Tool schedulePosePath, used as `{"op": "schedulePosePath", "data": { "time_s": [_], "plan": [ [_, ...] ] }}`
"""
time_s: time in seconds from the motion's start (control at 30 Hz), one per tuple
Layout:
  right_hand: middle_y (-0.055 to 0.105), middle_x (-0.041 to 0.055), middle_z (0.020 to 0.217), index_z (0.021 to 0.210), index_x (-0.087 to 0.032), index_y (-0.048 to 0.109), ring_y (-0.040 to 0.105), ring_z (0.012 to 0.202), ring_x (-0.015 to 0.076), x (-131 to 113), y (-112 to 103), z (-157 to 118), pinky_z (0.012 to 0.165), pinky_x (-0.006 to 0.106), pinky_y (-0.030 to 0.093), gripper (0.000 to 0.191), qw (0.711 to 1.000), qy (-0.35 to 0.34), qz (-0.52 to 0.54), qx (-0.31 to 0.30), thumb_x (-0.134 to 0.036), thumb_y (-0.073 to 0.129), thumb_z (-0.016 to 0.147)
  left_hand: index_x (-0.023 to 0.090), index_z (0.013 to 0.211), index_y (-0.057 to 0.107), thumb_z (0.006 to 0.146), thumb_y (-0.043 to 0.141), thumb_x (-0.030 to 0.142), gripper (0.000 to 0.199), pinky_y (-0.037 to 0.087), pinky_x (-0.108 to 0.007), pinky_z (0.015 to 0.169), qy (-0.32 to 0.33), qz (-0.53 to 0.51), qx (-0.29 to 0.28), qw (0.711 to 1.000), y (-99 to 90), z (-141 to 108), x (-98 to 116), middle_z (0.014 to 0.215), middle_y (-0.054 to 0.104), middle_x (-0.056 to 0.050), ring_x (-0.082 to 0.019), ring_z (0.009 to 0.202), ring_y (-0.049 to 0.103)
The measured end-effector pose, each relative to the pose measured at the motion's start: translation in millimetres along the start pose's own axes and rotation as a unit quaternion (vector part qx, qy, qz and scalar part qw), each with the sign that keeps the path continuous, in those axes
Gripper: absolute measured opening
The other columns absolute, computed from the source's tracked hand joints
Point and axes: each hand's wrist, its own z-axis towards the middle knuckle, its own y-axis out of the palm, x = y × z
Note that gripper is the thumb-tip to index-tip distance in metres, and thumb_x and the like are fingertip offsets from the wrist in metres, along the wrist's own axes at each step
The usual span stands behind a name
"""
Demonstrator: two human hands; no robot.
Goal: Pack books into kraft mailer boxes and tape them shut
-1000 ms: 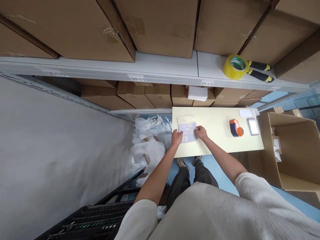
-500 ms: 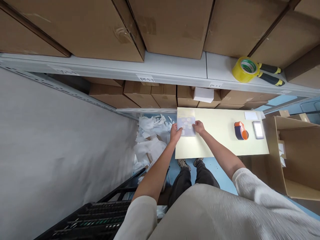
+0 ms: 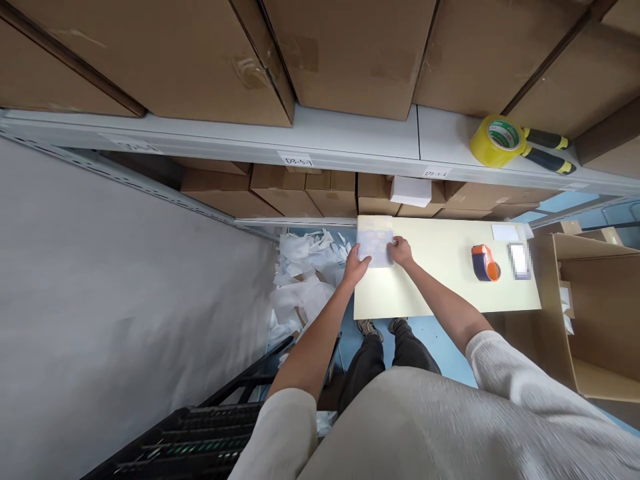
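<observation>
A flat, pale, see-through packet (image 3: 375, 241) with a purplish tint lies over the left end of the cream work board (image 3: 425, 293). My left hand (image 3: 357, 265) pinches its lower left edge, thumb on top. At its right edge, my right hand (image 3: 400, 251) grips it with bent fingers. Print on the packet is too blurred to read. Farther right on the board sit an orange and dark purple tape dispenser (image 3: 485, 263), a white paper (image 3: 505, 232) and a pixelated rectangular item (image 3: 519, 261).
Cardboard boxes (image 3: 350, 53) line the shelf (image 3: 350, 137) ahead, with yellow tape (image 3: 495, 141) and black-yellow handles (image 3: 549, 160) on it. White scraps (image 3: 305, 293) lie left of the board. An open carton (image 3: 600, 300) stands right, a black crate (image 3: 195, 433) lower left.
The packet has moved slightly away from me, toward the board's far edge, with both hands still on it. My left hand's thumb now sits nearer the packet's lower edge.
</observation>
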Motion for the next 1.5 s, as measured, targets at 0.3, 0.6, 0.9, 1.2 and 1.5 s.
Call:
{"op": "schedulePosePath", "data": {
  "time_s": [0.3,0.6,0.9,1.2,1.5],
  "plan": [
    [0.063,0.0153,0.139,0.134,-0.017,0.069,0.071,0.106,0.0225,10.8,-23.9,-43.2,0.110,0.040,0.056,0.043,0.999,-0.038,0.018,-0.004,-0.023,0.060,0.093,0.021,0.132,0.069,0.085,0.066,0.013,0.049,0.042,-0.046,0.128,0.033,0.058,0.011,0.998,-14.5,-21.9,14.1,0.145,0.065,-0.015,-0.032,0.142,0.060],
    [0.065,0.0131,0.136,0.123,-0.018,0.075,0.073,0.103,0.0197,-6.2,-44.6,-87.5,0.107,0.037,0.057,0.032,0.995,-0.093,0.030,-0.025,-0.020,0.061,0.095,0.022,0.130,0.070,0.088,0.063,0.014,0.044,0.044,-0.045,0.126,0.063,0.036,0.023,0.997,-28.7,-57.3,44.2,0.140,0.070,-0.013,-0.029,0.141,0.062],
    [0.070,0.0098,0.127,0.117,-0.020,0.078,0.072,0.099,0.0183,-14.2,-52.4,-133.4,0.106,0.037,0.057,0.027,0.971,-0.221,0.016,-0.094,-0.018,0.063,0.094,0.022,0.127,0.071,0.088,0.063,0.013,0.041,0.049,-0.047,0.121,0.065,-0.024,0.091,0.993,-37.6,-144.9,48.7,0.134,0.076,-0.012,-0.027,0.132,0.069],
    [0.073,0.0093,0.123,0.111,-0.020,0.078,0.073,0.096,0.0176,-2.8,-63.6,-212.8,0.104,0.037,0.058,0.024,0.925,-0.335,0.010,-0.179,-0.016,0.065,0.092,0.021,0.122,0.072,0.089,0.066,0.017,0.034,0.054,-0.048,0.114,0.079,-0.047,0.176,0.980,-15.8,-281.3,25.2,0.133,0.076,-0.014,-0.028,0.125,0.072],
    [0.077,0.0074,0.117,0.112,-0.021,0.078,0.074,0.098,0.0202,-18.5,-24.6,-317.5,0.103,0.040,0.059,0.024,0.863,-0.416,0.005,-0.288,-0.020,0.066,0.091,0.020,0.126,0.072,0.093,0.067,0.023,0.034,0.060,-0.044,0.103,0.096,-0.066,0.253,0.960,-46.8,-416.3,-7.2,0.123,0.079,-0.014,-0.025,0.112,0.076]
  ]
}}
